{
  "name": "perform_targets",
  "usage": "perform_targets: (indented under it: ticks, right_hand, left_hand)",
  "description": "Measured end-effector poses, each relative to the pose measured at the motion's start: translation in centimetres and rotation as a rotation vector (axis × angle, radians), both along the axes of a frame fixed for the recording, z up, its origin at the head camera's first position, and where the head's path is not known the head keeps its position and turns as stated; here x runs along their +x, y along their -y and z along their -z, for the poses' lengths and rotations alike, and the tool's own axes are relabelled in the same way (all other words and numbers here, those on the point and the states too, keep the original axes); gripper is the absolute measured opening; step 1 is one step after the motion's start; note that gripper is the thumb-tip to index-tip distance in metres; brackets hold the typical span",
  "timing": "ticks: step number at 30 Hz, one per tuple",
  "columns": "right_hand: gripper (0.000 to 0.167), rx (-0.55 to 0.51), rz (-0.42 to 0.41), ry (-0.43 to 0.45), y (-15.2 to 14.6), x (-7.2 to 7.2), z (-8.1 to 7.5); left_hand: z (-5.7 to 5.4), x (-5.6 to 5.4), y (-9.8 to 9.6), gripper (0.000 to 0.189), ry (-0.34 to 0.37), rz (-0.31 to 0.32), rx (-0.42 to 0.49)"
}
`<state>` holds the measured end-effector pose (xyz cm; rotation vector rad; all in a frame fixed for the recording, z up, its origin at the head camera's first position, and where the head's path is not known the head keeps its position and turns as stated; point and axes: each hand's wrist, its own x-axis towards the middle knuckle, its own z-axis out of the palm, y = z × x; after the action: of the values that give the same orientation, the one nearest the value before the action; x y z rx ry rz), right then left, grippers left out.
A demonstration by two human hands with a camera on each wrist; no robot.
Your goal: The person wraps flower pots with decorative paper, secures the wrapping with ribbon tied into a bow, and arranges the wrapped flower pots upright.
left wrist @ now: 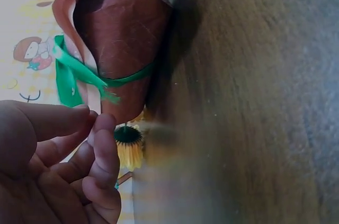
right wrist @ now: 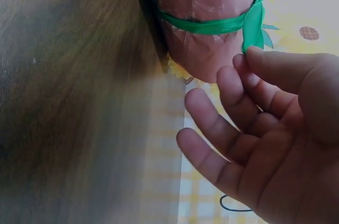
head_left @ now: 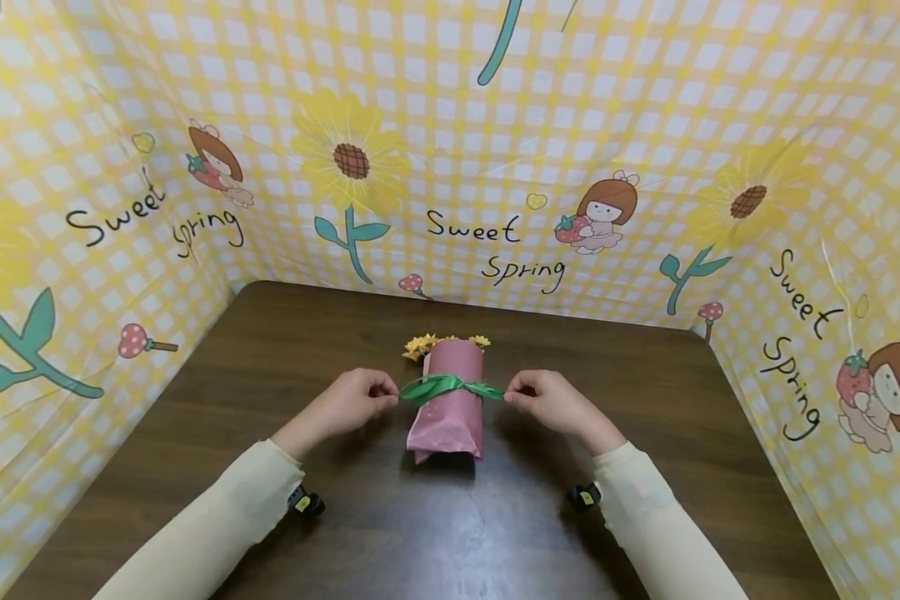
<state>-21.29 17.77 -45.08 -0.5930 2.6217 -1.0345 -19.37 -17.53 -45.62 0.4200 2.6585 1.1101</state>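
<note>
A bouquet wrapped in pink paper point(head_left: 453, 417) lies on the table, its yellow flowers point(head_left: 422, 345) showing at the far end. Around its middle runs a green ribbon point(head_left: 438, 385), knotted on top with a loop out to the left and a length out to the right. At the left side, the left hand point(head_left: 356, 400) pinches the loop's end between thumb and fingertips; the contact is partly hidden in the left wrist view. The right hand point(head_left: 551, 400) pinches the ribbon's right part, its other fingers loosely bent in the right wrist view.
The dark brown wooden table point(head_left: 307, 333) is bounded at the back and sides by a yellow checked cloth point(head_left: 450, 167) printed with flowers and lettering. A small black device point(head_left: 305, 502) sits at the left wrist, another device point(head_left: 585, 497) at the right.
</note>
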Motion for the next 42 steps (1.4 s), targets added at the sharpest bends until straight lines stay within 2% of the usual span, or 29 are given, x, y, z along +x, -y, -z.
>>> perform_targets:
  ticks: [6, 8, 11, 15, 20, 26, 34, 42]
  right_hand:
    - [0.014, 0.045, 0.021, -0.003, 0.2, -0.3, 0.7]
    - [0.019, 0.026, 0.031, 0.03, 0.6, -0.3, 1.1]
    - [0.03, -0.053, 0.063, 0.132, 1.3, -0.4, 1.7]
    - [0.044, -0.198, 0.117, 0.321, 2.5, -0.4, 2.2]
    - [0.057, -0.342, 0.143, 0.533, 3.6, -0.6, 2.5]
    - [0.055, -0.446, 0.156, 0.684, 4.2, -0.8, 3.0]
    - [0.042, -0.53, 0.136, 0.775, 4.6, -0.6, 2.9]
    - [0.034, -0.548, 0.141, 0.767, 4.9, -0.6, 3.0]
  left_hand:
    - [1.0, -0.4, -0.5, 0.015, 0.072, 0.003, 0.002]
    - [1.4, -0.7, -0.8, 0.022, 0.114, -0.001, 0.019]
    - [1.8, -0.9, -1.3, 0.034, 0.208, -0.017, 0.084]
    - [2.1, -1.2, -1.9, 0.048, 0.317, -0.046, 0.168]
    - [2.1, -1.3, -2.5, 0.063, 0.368, -0.068, 0.18]
    - [2.2, -1.6, -3.1, 0.068, 0.428, -0.048, 0.184]
    - [2.2, -1.8, -3.5, 0.067, 0.517, -0.057, 0.228]
    - [2.2, -1.9, -3.8, 0.063, 0.526, -0.072, 0.242]
